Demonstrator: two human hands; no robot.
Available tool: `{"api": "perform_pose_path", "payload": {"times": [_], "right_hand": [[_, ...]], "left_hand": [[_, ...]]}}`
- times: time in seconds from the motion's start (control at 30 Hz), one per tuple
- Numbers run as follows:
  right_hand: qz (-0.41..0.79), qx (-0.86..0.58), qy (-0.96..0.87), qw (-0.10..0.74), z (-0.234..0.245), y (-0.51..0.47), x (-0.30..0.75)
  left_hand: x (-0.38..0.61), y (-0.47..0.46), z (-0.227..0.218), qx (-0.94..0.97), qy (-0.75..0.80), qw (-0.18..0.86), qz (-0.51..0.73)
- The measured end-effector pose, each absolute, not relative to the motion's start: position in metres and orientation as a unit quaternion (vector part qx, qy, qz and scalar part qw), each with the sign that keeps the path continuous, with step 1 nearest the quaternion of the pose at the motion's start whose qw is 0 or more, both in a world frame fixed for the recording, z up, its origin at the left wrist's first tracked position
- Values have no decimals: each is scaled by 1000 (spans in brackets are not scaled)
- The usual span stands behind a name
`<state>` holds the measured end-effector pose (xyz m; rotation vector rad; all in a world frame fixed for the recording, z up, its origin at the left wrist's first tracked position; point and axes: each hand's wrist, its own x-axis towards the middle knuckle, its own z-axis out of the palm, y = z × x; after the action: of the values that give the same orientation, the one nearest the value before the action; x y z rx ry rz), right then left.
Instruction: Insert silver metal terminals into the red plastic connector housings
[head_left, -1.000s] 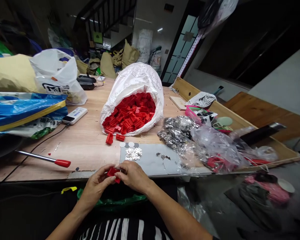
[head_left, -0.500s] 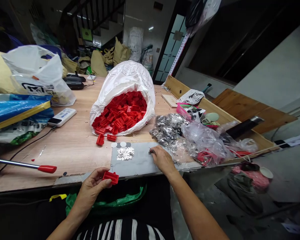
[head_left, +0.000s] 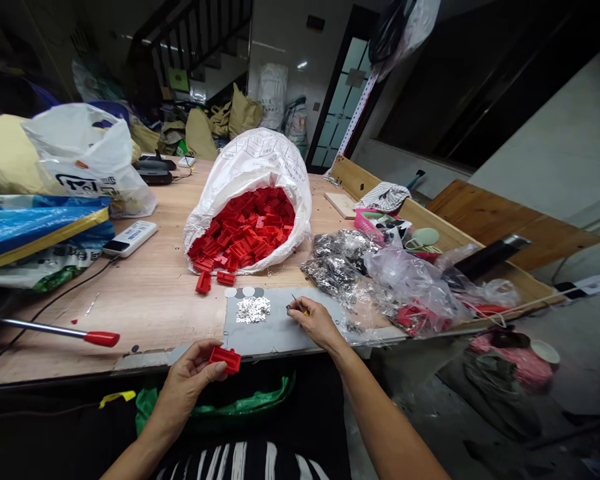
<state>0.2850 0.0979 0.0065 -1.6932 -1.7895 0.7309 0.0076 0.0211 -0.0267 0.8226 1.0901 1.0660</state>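
Observation:
My left hand (head_left: 193,375) pinches a red plastic housing (head_left: 226,360) between thumb and fingers, just in front of the table edge. Its hollow side faces up. Over the grey mat (head_left: 280,333), my right hand (head_left: 317,325) is closed on a thin pointed tool (head_left: 297,302) with a bit of yellow at the grip; its exact kind is unclear. A small dark piece (head_left: 289,307) shows at those fingertips. Left of this hand lies a heap of small shiny metal parts (head_left: 253,310) on the mat. Behind it, a white sack (head_left: 265,150) spills red housings (head_left: 253,227).
Plastic bags of metal parts (head_left: 337,260) lie right of the mat, near a pink basket (head_left: 367,223). A lever with a red grip (head_left: 101,339), a white device (head_left: 131,238) with a cable, and a white carrier bag (head_left: 95,160) are on the left.
My right hand has shifted slightly left over the mat, and the tool's yellow part and the dark piece now show. My left hand still holds the red housing. The view has moved slightly.

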Motion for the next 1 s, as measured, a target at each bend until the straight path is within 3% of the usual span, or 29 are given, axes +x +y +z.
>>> {"api": "perform_pose_path", "payload": {"times": [0.43,0.63,1.0], "right_hand": [[428,-556,-591,398,-4,87,252],[582,-463,-522,418,6,76,234],[578,-466,-540,396,5,63,211]], "left_hand": [[7,18,-23,360,480,631,492],[10,19,-15,363,470,638,490],[21,26,-16,409,456,598,516]]}}
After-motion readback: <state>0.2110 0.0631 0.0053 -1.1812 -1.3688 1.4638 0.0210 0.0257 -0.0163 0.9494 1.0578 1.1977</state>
